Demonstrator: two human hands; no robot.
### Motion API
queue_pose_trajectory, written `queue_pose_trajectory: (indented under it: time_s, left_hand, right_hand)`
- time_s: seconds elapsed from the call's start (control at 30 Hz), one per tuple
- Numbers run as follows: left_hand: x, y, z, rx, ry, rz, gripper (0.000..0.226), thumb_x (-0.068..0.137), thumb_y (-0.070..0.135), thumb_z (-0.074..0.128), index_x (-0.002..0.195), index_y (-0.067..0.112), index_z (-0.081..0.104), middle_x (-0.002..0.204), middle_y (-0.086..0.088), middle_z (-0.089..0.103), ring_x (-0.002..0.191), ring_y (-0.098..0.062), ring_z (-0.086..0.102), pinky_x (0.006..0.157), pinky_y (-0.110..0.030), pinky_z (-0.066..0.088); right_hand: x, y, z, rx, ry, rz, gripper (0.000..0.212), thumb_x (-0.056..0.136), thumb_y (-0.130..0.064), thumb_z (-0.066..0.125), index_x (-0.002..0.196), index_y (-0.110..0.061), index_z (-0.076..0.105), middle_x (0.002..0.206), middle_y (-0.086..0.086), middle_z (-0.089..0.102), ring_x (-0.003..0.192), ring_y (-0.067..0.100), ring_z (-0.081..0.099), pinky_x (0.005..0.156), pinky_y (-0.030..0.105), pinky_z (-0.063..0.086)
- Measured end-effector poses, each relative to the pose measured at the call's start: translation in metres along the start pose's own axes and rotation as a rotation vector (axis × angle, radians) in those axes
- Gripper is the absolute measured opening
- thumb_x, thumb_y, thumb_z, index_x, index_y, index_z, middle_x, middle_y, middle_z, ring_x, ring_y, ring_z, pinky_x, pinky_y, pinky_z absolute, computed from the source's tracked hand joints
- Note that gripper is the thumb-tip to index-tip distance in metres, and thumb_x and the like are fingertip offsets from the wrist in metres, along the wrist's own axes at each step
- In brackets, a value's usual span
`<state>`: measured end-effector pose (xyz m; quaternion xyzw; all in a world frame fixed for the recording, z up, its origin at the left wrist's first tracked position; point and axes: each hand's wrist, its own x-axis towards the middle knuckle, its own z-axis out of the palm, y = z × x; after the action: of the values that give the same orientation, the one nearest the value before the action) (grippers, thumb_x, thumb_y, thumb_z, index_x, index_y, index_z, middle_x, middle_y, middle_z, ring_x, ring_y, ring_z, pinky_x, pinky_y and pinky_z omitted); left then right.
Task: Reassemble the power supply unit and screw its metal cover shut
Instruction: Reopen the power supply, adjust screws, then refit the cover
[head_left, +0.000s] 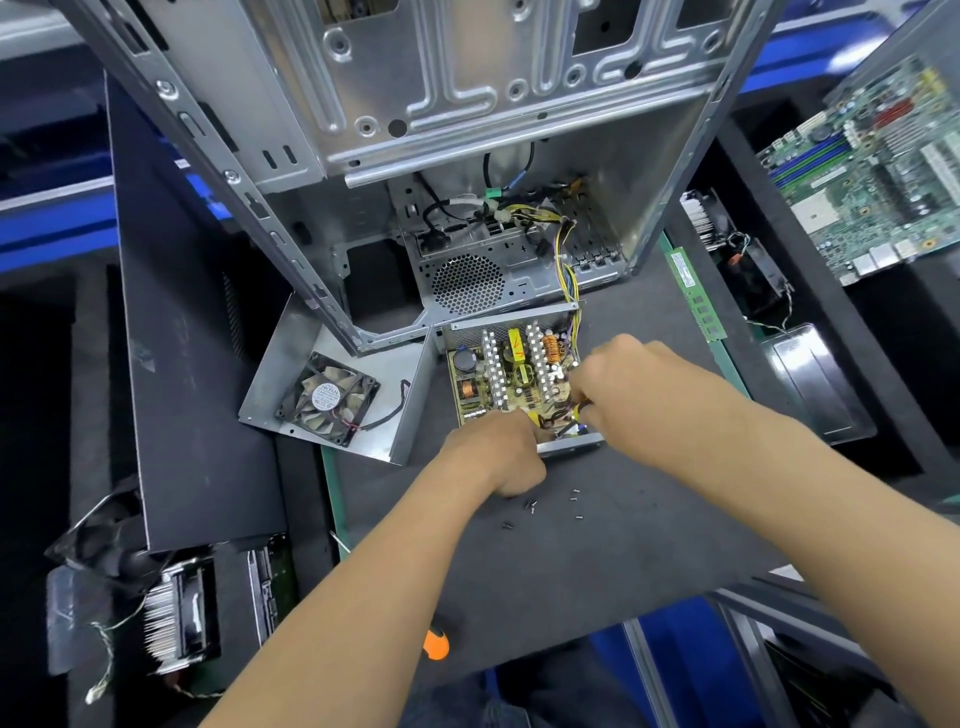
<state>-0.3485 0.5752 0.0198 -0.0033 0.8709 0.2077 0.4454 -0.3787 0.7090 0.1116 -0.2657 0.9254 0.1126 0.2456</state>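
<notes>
My open power supply unit (511, 374) lies flat on mat, yellowish board, white heatsinks, copper coils exposed. Its metal cover (332, 384) lies just left, inside up, black fan (328, 399) mounted. Loose screws (545, 506) near front.

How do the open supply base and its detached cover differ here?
The base holds the circuit board; the cover holds only the fan. Both hands, left and right, work at the base; the cover lies untouched to its left. Both are bare metal on the mat.

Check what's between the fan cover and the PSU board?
Head view: nothing loose. The fan cover's upright side wall stands directly against the board; the fan's black lead lies inside the cover.
</notes>
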Motion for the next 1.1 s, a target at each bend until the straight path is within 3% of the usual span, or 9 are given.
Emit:
queue_pose_trajectory:
  time_s: [0.1,0.27,0.4,0.5,0.63,0.7,0.8,0.97,1.1]
  left_hand:
    - [0.0,0.0,0.0,0.007,0.001,0.003,0.068,0.083,0.015,0.048,0.142,0.049,0.047,0.136,-0.003,0.057,0.115,-0.029,0.058,0.092,-0.038,0.054]
    - [0.003,-0.001,0.001,0.008,0.009,-0.02,0.062,0.084,0.017,0.049,0.141,0.04,0.051,0.12,-0.005,0.06,0.098,-0.028,0.058,0.083,-0.035,0.053]
    - [0.004,-0.002,0.002,0.01,-0.003,-0.025,0.063,0.084,0.018,0.049,0.143,0.04,0.049,0.129,-0.004,0.059,0.104,-0.029,0.059,0.087,-0.036,0.053]
    - [0.005,-0.002,0.001,0.002,-0.008,-0.02,0.065,0.083,0.018,0.049,0.142,0.044,0.049,0.129,-0.003,0.058,0.092,-0.025,0.053,0.08,-0.034,0.051]
    - [0.005,-0.002,0.001,-0.003,-0.019,-0.026,0.067,0.082,0.018,0.048,0.142,0.047,0.047,0.126,-0.003,0.059,0.087,-0.025,0.049,0.074,-0.032,0.047]
    - [0.004,-0.001,0.001,0.014,-0.023,-0.027,0.068,0.082,0.018,0.047,0.142,0.05,0.046,0.13,-0.003,0.058,0.089,-0.026,0.051,0.072,-0.032,0.046]
    - [0.004,-0.001,0.001,0.019,-0.008,-0.013,0.068,0.083,0.018,0.047,0.141,0.052,0.046,0.137,-0.001,0.056,0.101,-0.027,0.057,0.072,-0.031,0.045]
    - [0.002,-0.002,0.001,-0.004,0.001,-0.016,0.068,0.082,0.016,0.047,0.141,0.051,0.047,0.134,-0.001,0.057,0.092,-0.024,0.051,0.073,-0.031,0.045]
    - [0.001,-0.001,0.0,-0.008,-0.004,-0.006,0.068,0.083,0.016,0.047,0.14,0.053,0.047,0.131,-0.002,0.057,0.092,-0.025,0.052,0.073,-0.031,0.045]
  right_hand:
    - [-0.002,-0.004,0.005,-0.083,0.036,0.006,0.033,0.095,-0.013,0.058,0.074,-0.018,0.032,0.067,0.0,0.027,0.051,0.019,0.029,0.058,0.031,0.037]
    - [-0.007,-0.006,0.007,0.111,0.006,0.06,0.019,0.099,-0.033,0.055,0.104,-0.017,0.047,0.076,0.0,0.034,0.073,0.029,0.043,0.064,0.035,0.044]
    - [-0.005,0.0,0.001,0.146,-0.022,-0.007,0.017,0.096,-0.011,0.053,0.112,-0.018,0.054,0.106,0.004,0.04,0.071,0.021,0.046,0.066,0.03,0.041]
    - [-0.003,-0.004,-0.002,-0.036,0.019,-0.054,0.01,0.097,-0.012,0.052,0.1,-0.02,0.055,0.096,0.0,0.044,0.065,0.012,0.043,0.066,0.027,0.035]
    - [0.001,-0.009,0.0,-0.081,0.048,-0.036,0.024,0.097,-0.013,0.058,0.083,-0.019,0.039,0.077,0.001,0.029,0.058,0.021,0.037,0.063,0.031,0.039]
    - [0.002,-0.01,0.0,-0.058,-0.028,-0.025,0.008,0.097,-0.008,0.052,0.098,-0.015,0.054,0.072,0.001,0.024,0.063,0.024,0.038,0.064,0.033,0.04]
    - [0.001,-0.002,0.001,-0.017,-0.149,0.004,0.032,0.099,-0.006,0.041,0.123,-0.017,0.059,0.073,0.001,0.026,0.083,0.032,0.05,0.066,0.036,0.043]
    - [-0.008,-0.002,0.007,-0.015,-0.024,-0.037,0.024,0.089,0.0,0.058,0.09,-0.017,0.042,0.085,0.0,0.029,0.069,0.022,0.041,0.061,0.033,0.044]
    - [-0.004,-0.003,0.01,0.111,0.03,-0.064,0.021,0.087,-0.001,0.061,0.099,-0.017,0.056,0.096,-0.001,0.035,0.071,0.02,0.044,0.063,0.031,0.044]
